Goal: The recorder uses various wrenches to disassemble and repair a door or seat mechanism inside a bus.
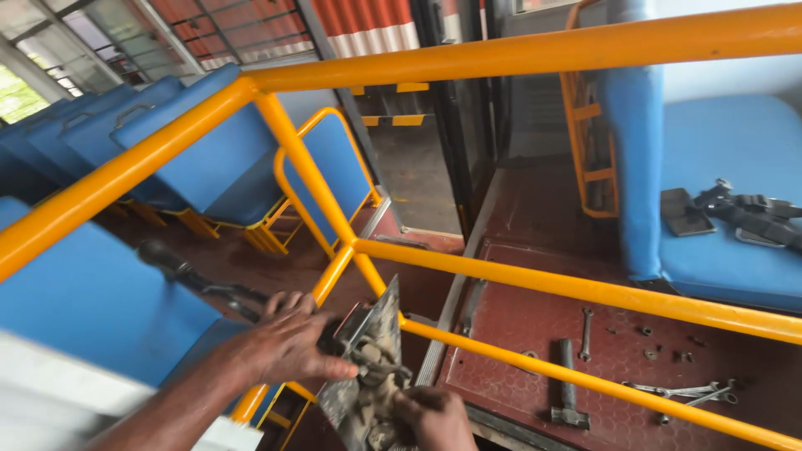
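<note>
The left hand grasps a dark long-handled ratchet wrench at a grimy grey metal bracket on the yellow tubular railing, near centre. The right hand grips the bracket's lower edge. The wrench could slip on the greasy fitting, knocking knuckles against the railing.

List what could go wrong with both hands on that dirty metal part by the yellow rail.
The grimy metal plate has a sharp-looking upper corner near the left hand, which might get cut. The right hand grips from below; a slip could drop the plate. Loose wrenches and bolts on the floor are trip hazards.
</note>
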